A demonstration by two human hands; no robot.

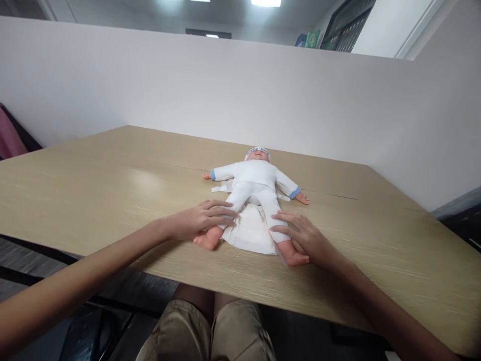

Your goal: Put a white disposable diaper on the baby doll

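Note:
A baby doll [256, 173] in white clothes with blue cuffs and a printed white cap lies on its back, legs apart. Beneath its hips an unfolded white diaper [251, 233] spreads toward me, with its tabs [221, 189] sticking out at the sides. My left hand [205, 219] rests with spread fingers on the doll's leg at the left of the picture, near the knee. On the other leg, my right hand [300, 233] lies with fingers stretched across the lower trouser. Both thumbs are mostly hidden. The doll's bare feet point toward me.
The doll lies on a wooden table [93, 200], whose front edge is close to my lap. Behind it stands a white partition wall [188, 90]. Something pink [11, 135] is at the far left, and a dark object [464, 220] is beyond the right edge.

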